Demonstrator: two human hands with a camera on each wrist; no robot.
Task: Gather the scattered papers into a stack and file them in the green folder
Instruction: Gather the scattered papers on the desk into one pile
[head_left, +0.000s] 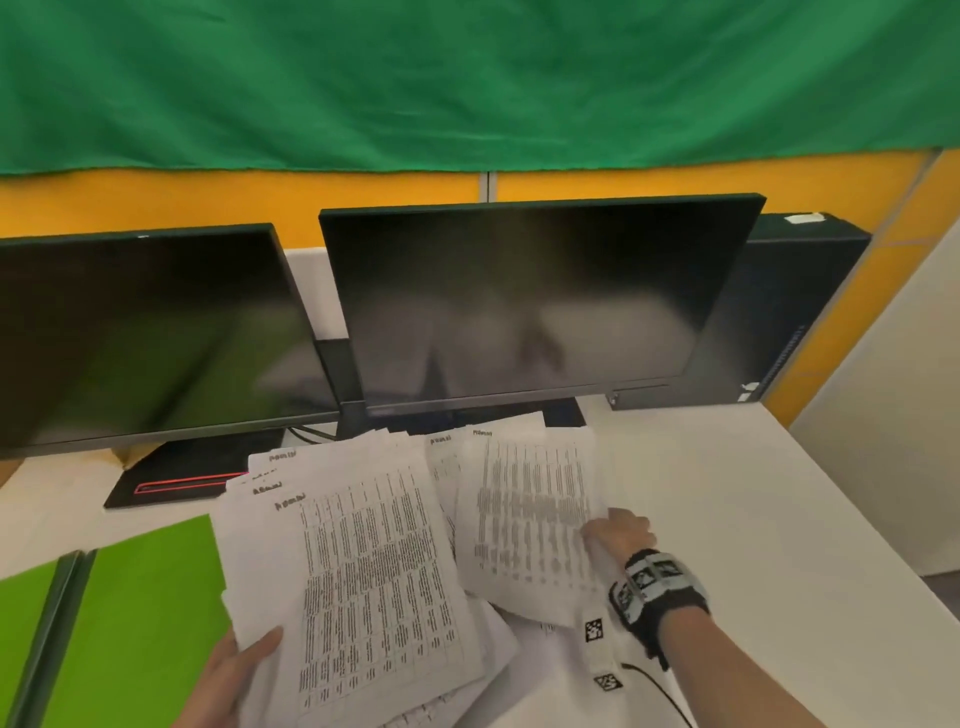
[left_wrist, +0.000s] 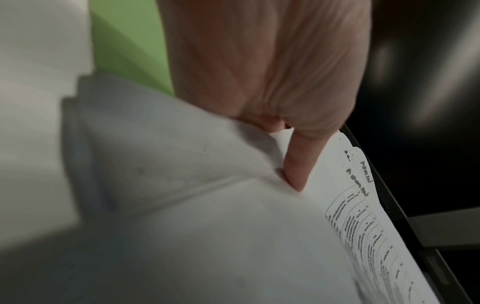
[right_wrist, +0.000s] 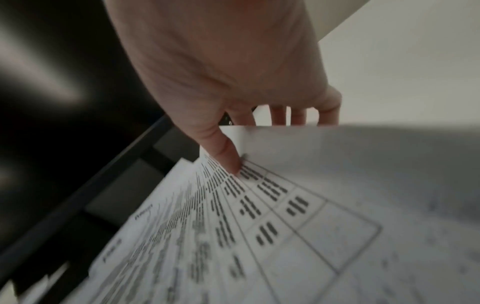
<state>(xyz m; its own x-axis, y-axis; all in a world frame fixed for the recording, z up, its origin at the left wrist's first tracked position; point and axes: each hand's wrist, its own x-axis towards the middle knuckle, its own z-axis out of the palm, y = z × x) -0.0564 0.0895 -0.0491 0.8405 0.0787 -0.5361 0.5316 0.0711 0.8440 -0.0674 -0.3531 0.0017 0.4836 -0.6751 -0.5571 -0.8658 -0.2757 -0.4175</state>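
Left hand (head_left: 228, 670) pinches lower corner of fanned paper bundle (head_left: 374, 561), thumb on top, keeping gathered sheets together. Right hand (head_left: 621, 532) pinches edge of loose sheets (head_left: 530, 514), likely bringing them over. Green folder (head_left: 135, 597) lies open on desk (head_left: 779, 519), left of left grip.

you have a fanned bundle of printed papers (head_left: 363, 561) at the centre of the view, white sheets with dense tables, their top edges staggered toward 11 o'clock, the bottom-left corner raised off the desk. at 3 o'clock from it a second sheaf (head_left: 530, 514) of the same forms tilts up, overlapping the bundle's right edge. more loose sheets (head_left: 498, 639) lie flat beneath both. the green folder (head_left: 140, 613) lies open at 9 o'clock, partly under the bundle.
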